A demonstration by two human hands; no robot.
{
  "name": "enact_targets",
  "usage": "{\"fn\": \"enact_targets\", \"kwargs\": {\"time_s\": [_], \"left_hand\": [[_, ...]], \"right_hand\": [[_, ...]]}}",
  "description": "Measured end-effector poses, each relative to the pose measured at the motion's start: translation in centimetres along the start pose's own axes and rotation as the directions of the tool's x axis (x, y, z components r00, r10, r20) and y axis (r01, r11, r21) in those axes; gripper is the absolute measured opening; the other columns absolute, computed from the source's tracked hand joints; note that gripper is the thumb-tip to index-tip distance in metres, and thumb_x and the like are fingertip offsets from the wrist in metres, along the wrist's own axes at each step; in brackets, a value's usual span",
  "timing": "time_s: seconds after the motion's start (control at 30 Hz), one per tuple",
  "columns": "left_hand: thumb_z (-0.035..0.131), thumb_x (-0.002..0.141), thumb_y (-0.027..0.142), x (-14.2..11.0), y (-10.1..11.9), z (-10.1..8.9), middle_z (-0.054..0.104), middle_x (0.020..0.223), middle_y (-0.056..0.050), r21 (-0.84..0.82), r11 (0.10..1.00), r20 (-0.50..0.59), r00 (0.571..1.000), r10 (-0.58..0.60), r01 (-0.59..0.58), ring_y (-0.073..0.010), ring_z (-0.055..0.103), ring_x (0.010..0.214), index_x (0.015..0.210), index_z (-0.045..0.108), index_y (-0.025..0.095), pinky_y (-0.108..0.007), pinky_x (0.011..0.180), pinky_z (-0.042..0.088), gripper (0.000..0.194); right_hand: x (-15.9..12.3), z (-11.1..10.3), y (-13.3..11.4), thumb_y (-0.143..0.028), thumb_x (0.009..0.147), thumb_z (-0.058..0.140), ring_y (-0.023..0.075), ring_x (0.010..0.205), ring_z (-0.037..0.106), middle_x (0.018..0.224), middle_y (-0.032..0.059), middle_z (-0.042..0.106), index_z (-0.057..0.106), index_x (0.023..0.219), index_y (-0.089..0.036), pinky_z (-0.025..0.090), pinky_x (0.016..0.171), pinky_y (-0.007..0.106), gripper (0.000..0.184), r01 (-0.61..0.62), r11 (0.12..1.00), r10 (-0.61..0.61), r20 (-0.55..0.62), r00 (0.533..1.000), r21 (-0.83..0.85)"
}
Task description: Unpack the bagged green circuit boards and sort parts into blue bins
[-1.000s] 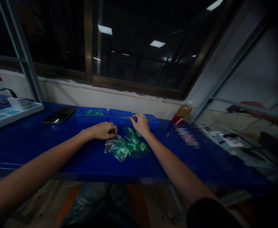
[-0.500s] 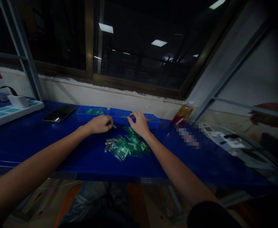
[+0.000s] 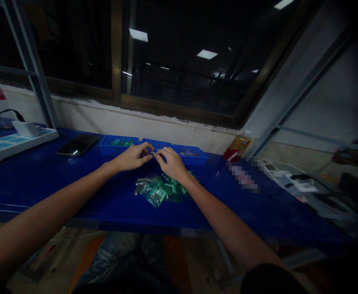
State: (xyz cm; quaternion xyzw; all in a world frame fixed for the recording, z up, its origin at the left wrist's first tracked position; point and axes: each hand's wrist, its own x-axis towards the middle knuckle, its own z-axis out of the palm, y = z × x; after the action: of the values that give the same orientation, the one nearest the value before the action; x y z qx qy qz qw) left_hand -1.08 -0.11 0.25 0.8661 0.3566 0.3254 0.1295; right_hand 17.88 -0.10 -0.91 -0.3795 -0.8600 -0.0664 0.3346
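My left hand (image 3: 134, 157) and my right hand (image 3: 172, 164) meet fingertip to fingertip in front of the blue bins. Both are closed in a pinch on small, pale metal-looking pieces (image 3: 153, 152), too small and dim to name exactly. Whether the pieces touch or are joined, I cannot tell. Below the hands lies a pile of clear and green plastic bags (image 3: 157, 192) with small parts inside. Several short silver cylinders (image 3: 138, 187) rest at the pile's left edge. My right wrist hides the pile's upper right part.
Behind the hands stand a left blue bin (image 3: 117, 152) with green pieces, a middle blue bin (image 3: 158, 144), and a right blue bin (image 3: 194, 160) with small parts. A phone (image 3: 77, 145), a power strip (image 3: 16, 145) and a bottle (image 3: 237, 146) also sit on the blue table (image 3: 105, 204).
My left hand has risen from the pile with a small metal piece and moved right. My right hand has shifted slightly left and down, so the fingertips now meet.
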Motion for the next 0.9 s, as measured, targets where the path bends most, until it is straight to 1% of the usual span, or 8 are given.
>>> {"fn": "enact_targets", "kwargs": {"time_s": [0.07, 0.17, 0.23, 0.37, 0.5, 0.67, 0.77, 0.9], "left_hand": [[0.047, 0.083, 0.028, 0.01, 0.08, 0.05, 0.063, 0.087, -0.005, 0.012, 0.998, -0.028, 0.997, 0.067, -0.067, -0.0136, 0.057, 0.077, 0.109, 0.050, 0.013, -0.025, 0.068, 0.043, 0.029], [0.046, 0.084, 0.025, 0.12, 0.09, 0.21, 0.063, 0.083, -0.004, 0.072, 0.992, -0.034, 0.994, 0.106, -0.103, -0.0124, 0.057, 0.073, 0.099, 0.054, 0.015, -0.024, 0.068, 0.042, 0.020], [0.044, 0.086, 0.025, 0.19, 0.01, 0.30, 0.063, 0.082, -0.004, 0.092, 0.992, -0.041, 0.996, 0.085, -0.081, -0.0126, 0.057, 0.072, 0.097, 0.055, 0.015, -0.024, 0.067, 0.041, 0.019], [0.040, 0.088, 0.026, 0.23, -0.10, 0.34, 0.064, 0.081, -0.005, 0.123, 0.992, -0.032, 0.999, 0.029, -0.025, -0.0141, 0.059, 0.073, 0.095, 0.057, 0.014, -0.025, 0.067, 0.041, 0.022], [0.039, 0.088, 0.025, 0.25, -0.02, 0.32, 0.065, 0.082, -0.005, 0.176, 0.984, 0.022, 0.999, 0.036, -0.039, -0.0142, 0.059, 0.074, 0.091, 0.060, 0.015, -0.025, 0.068, 0.040, 0.024], [0.035, 0.090, 0.029, 0.26, -0.11, 0.43, 0.064, 0.079, -0.005, 0.232, 0.971, 0.045, 0.998, 0.046, -0.055, -0.0141, 0.056, 0.071, 0.085, 0.061, 0.014, -0.025, 0.065, 0.038, 0.031], [0.034, 0.090, 0.029, 0.26, -0.15, 0.47, 0.064, 0.078, -0.005, 0.223, 0.973, 0.049, 0.997, 0.052, -0.062, -0.0139, 0.056, 0.070, 0.085, 0.061, 0.014, -0.025, 0.065, 0.038, 0.031], [0.035, 0.090, 0.028, 0.19, 0.04, 0.54, 0.064, 0.077, -0.005, 0.206, 0.976, 0.059, 0.996, 0.060, -0.071, -0.0135, 0.056, 0.070, 0.086, 0.062, 0.014, -0.025, 0.066, 0.039, 0.031]], "right_hand": [[0.09, 0.01, 0.06, -0.032, 0.091, 0.037, 0.0155, 0.080, 0.050, 0.080, 0.0038, 0.057, 0.056, 0.079, -0.018, 0.036, 0.076, 0.030, 0.026, 0.007, 1.000, -0.008, 0.018, 1.000, 0.015], [0.14, 0.07, -0.03, -0.031, 0.092, 0.035, 0.0148, 0.075, 0.049, 0.073, 0.0030, 0.055, 0.054, 0.073, -0.019, 0.036, 0.073, 0.029, 0.030, 0.023, 0.999, -0.024, 0.040, 0.999, 0.030], [0.08, 0.04, -0.14, -0.032, 0.091, 0.037, 0.0147, 0.074, 0.049, 0.072, 0.0025, 0.055, 0.053, 0.073, -0.018, 0.036, 0.072, 0.028, 0.028, 0.021, 0.999, -0.022, 0.034, 0.999, 0.040], [-0.05, -0.17, -0.31, -0.034, 0.084, 0.052, 0.0153, 0.074, 0.049, 0.074, 0.0015, 0.056, 0.055, 0.082, -0.019, 0.037, 0.070, 0.028, 0.016, 0.005, 1.000, -0.006, 0.039, 0.999, 0.030], [-0.01, -0.19, -0.29, -0.029, 0.081, 0.056, 0.0152, 0.073, 0.049, 0.071, 0.0005, 0.055, 0.056, 0.080, -0.019, 0.036, 0.070, 0.028, 0.010, 0.006, 1.000, -0.008, 0.068, 0.998, 0.025], [0.06, 0.16, -0.06, -0.032, 0.081, 0.057, 0.0134, 0.066, 0.047, 0.062, -0.0015, 0.051, 0.052, 0.067, -0.019, 0.034, 0.065, 0.026, 0.020, 0.058, 0.998, -0.062, 0.136, 0.989, 0.031], [0.07, 0.20, 0.01, -0.035, 0.082, 0.055, 0.0128, 0.065, 0.047, 0.063, -0.0011, 0.051, 0.051, 0.064, -0.018, 0.033, 0.064, 0.025, 0.024, 0.070, 0.997, -0.074, 0.149, 0.986, 0.028], [0.12, 0.08, 0.00, -0.032, 0.080, 0.057, 0.0124, 0.064, 0.047, 0.061, -0.0012, 0.051, 0.051, 0.061, -0.018, 0.031, 0.062, 0.025, 0.025, 0.061, 0.998, -0.066, 0.171, 0.983, 0.034]]}}
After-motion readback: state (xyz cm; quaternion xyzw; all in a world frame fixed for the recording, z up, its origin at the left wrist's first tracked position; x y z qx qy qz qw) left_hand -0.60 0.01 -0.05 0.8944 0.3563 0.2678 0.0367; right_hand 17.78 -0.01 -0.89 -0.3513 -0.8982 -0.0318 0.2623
